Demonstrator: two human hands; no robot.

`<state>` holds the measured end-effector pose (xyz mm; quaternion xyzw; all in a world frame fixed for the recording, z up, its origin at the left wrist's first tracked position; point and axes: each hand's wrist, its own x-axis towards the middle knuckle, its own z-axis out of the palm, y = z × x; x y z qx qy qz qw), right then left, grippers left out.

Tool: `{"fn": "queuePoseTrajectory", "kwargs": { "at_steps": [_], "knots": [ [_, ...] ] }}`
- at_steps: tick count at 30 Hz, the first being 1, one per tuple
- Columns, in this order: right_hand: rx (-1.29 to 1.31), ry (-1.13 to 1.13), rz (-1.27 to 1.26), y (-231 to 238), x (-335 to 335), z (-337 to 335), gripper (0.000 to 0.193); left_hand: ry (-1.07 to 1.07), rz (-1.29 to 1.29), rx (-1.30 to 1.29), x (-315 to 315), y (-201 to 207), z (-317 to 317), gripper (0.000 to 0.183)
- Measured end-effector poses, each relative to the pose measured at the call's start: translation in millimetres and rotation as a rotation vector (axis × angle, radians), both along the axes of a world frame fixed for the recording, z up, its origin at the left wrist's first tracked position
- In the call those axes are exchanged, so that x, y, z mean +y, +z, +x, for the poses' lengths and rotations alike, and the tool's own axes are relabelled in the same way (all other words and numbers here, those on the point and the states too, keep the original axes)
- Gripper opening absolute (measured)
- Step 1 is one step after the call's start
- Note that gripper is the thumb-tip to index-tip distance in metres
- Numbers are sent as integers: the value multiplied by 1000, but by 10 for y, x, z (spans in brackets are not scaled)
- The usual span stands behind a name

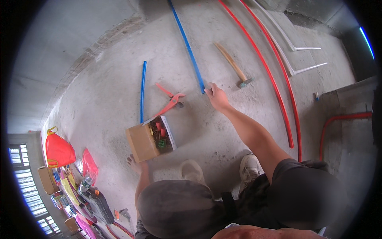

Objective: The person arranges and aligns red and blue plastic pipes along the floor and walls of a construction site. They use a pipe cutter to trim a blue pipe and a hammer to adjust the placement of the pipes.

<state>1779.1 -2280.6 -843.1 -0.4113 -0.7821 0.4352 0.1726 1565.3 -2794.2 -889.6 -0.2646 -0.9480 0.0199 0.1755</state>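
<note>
The near end of a long blue pipe (185,41) is pinched between the thumb and fingers of my right hand (217,98). From there the pipe runs away from me across the concrete floor. My left hand (136,164) is low beside an open cardboard box (141,143), fingers apart and nothing visibly held; whether it touches the box I cannot tell. Red and green small parts (160,133) lie inside the box. Just beyond it are red-handled pipe cutters (170,104) and a short blue pipe (143,89).
A wooden-handled hammer (232,63) lies right of the long pipe. Red pipes (274,84) and bent white pipes (289,63) stretch along the right. At left are a red bag (59,149), a plastic bottle (85,184) and a dark case (99,205). My shoes (250,169) stand close.
</note>
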Motion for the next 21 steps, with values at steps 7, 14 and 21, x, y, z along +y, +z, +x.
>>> {"fn": "queuePoseTrajectory", "kwargs": {
  "at_steps": [7,14,21],
  "knots": [
    [-9,-21,-54,45,-2,-25,41,52,-20,-81,11,66,29,28],
    [-298,-279,648,231,598,245,43,63,52,-16,58,147,70,27],
    [-578,-233,436,145,1095,610,40,20,-2,-9,12,72,-5,30]
  ]
}}
